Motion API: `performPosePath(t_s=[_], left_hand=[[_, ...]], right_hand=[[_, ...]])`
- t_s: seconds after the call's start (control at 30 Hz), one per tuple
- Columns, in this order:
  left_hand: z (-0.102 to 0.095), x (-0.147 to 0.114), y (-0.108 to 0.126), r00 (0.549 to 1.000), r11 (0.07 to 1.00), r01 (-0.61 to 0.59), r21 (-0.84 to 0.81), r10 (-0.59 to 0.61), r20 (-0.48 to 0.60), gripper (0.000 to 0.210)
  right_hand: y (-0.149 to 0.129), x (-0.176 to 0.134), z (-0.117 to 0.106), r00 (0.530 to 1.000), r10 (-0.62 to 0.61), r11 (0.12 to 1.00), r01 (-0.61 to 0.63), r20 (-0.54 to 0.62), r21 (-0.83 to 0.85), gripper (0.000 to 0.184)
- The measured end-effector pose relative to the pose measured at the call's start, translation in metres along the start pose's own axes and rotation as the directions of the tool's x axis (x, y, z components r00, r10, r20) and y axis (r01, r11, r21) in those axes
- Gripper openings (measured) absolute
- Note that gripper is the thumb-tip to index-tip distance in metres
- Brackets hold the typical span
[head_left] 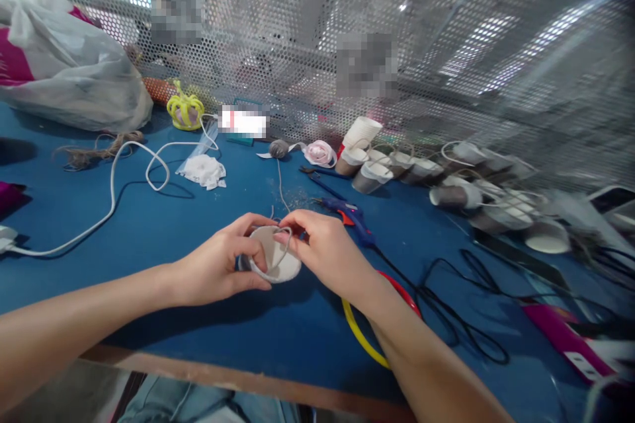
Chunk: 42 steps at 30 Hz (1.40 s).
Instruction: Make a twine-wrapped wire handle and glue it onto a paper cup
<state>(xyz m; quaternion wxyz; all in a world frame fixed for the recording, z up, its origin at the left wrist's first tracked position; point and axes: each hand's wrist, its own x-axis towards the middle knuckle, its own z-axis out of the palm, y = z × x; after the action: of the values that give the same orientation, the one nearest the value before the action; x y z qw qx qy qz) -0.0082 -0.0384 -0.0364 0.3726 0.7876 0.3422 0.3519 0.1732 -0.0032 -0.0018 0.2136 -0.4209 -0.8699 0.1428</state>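
Note:
My left hand [223, 258] is wrapped round a small off-white cup [280, 268], its round opening tilted up towards me. Its fingers reach over the rim, and the thumb presses from the near side. At the cup's far right rim, my right hand [317, 244] pinches a thin grey cord [288, 244], which loops across the opening. A grey strand [282, 188] runs from behind the hands back to a small ball of grey yarn [278, 149]. The cup's underside is hidden by my left hand.
A blue hot glue gun [354, 218] and dark pliers [327, 175] lie beyond my right hand. Several grey-and-white cups [372, 175] stand at the back right. Yellow and red rings [360, 337] lie under my right forearm. A white cable [112, 192] crosses the left side.

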Motion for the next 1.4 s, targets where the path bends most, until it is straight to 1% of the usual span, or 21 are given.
performPosePath(t_s=[0.13,0.27,0.4,0.53,0.63,0.67,0.73,0.77,0.83,0.93,1.0,1.07,1.1,1.17,1.23,1.27,1.33,1.4], left_hand=[[0.001,0.001,0.001,1.000,1.000,0.005,-0.007,-0.005,0.018,0.012],[0.001,0.002,0.002,1.000,1.000,-0.004,-0.005,0.004,0.026,0.012],[0.001,0.002,0.001,1.000,0.999,-0.021,0.032,0.021,0.012,0.012],[0.001,0.000,0.001,0.993,0.988,-0.112,0.105,0.114,-0.015,0.011],[0.001,-0.002,0.002,0.978,0.964,-0.196,0.177,0.205,-0.031,0.018],[0.001,-0.002,0.002,0.973,0.955,-0.219,0.199,0.230,-0.029,0.017],[0.001,-0.004,0.002,0.963,0.936,-0.255,0.242,0.267,-0.020,0.007],[0.000,-0.004,0.003,0.960,0.927,-0.265,0.264,0.278,-0.014,0.002],[0.000,-0.005,0.003,0.956,0.912,-0.278,0.301,0.294,-0.009,0.008],[0.000,-0.005,0.004,0.946,0.901,-0.304,0.309,0.325,-0.019,0.013],[0.001,-0.005,0.004,0.944,0.903,-0.306,0.301,0.328,-0.024,0.013],[0.001,-0.005,0.004,0.944,0.908,-0.306,0.286,0.328,-0.033,0.006],[0.001,-0.005,0.003,0.940,0.910,-0.317,0.269,0.339,-0.042,0.012],[0.002,-0.005,0.001,0.935,0.920,-0.324,0.220,0.347,-0.073,0.043],[0.002,-0.004,-0.002,0.952,0.949,-0.273,0.156,0.290,-0.101,0.071],[0.002,-0.003,-0.003,0.968,0.967,-0.222,0.126,0.235,-0.094,0.080],[0.002,-0.002,-0.005,0.991,0.990,-0.121,0.073,0.125,-0.048,0.085],[0.003,-0.001,-0.006,0.998,0.997,-0.058,0.042,0.059,-0.011,0.079]], right_hand=[[-0.001,-0.001,0.001,0.999,-0.035,0.997,0.034,-0.007,-0.068,0.009],[-0.002,-0.001,0.002,1.000,-0.030,0.995,0.029,-0.005,-0.092,0.010],[-0.001,-0.002,0.002,0.999,-0.045,0.992,0.042,-0.018,-0.116,0.010],[-0.003,-0.006,0.000,0.991,-0.101,0.985,0.087,-0.086,-0.153,0.009],[-0.007,-0.010,-0.004,0.978,-0.152,0.974,0.125,-0.139,-0.187,0.010],[-0.009,-0.012,-0.004,0.973,-0.169,0.970,0.135,-0.159,-0.204,0.010],[-0.011,-0.015,-0.006,0.958,-0.201,0.959,0.150,-0.204,-0.240,0.012],[-0.012,-0.016,-0.006,0.949,-0.218,0.954,0.158,-0.227,-0.255,0.012],[-0.014,-0.018,-0.007,0.931,-0.252,0.945,0.178,-0.265,-0.276,0.013],[-0.016,-0.020,-0.006,0.911,-0.289,0.935,0.203,-0.295,-0.289,0.013],[-0.015,-0.020,-0.006,0.907,-0.294,0.934,0.205,-0.302,-0.293,0.013],[-0.015,-0.020,-0.006,0.910,-0.284,0.939,0.200,-0.302,-0.279,0.012],[-0.014,-0.020,-0.006,0.914,-0.273,0.945,0.195,-0.301,-0.263,0.012],[-0.013,-0.020,-0.006,0.926,-0.234,0.962,0.176,-0.295,-0.209,0.011],[-0.012,-0.019,-0.006,0.946,-0.168,0.982,0.137,-0.278,-0.127,0.009],[-0.012,-0.019,-0.006,0.956,-0.130,0.991,0.114,-0.263,-0.077,0.008],[-0.011,-0.017,-0.006,0.974,-0.058,0.997,0.066,-0.217,0.029,0.006],[-0.011,-0.016,-0.007,0.990,0.007,0.991,0.012,-0.141,0.135,0.004]])
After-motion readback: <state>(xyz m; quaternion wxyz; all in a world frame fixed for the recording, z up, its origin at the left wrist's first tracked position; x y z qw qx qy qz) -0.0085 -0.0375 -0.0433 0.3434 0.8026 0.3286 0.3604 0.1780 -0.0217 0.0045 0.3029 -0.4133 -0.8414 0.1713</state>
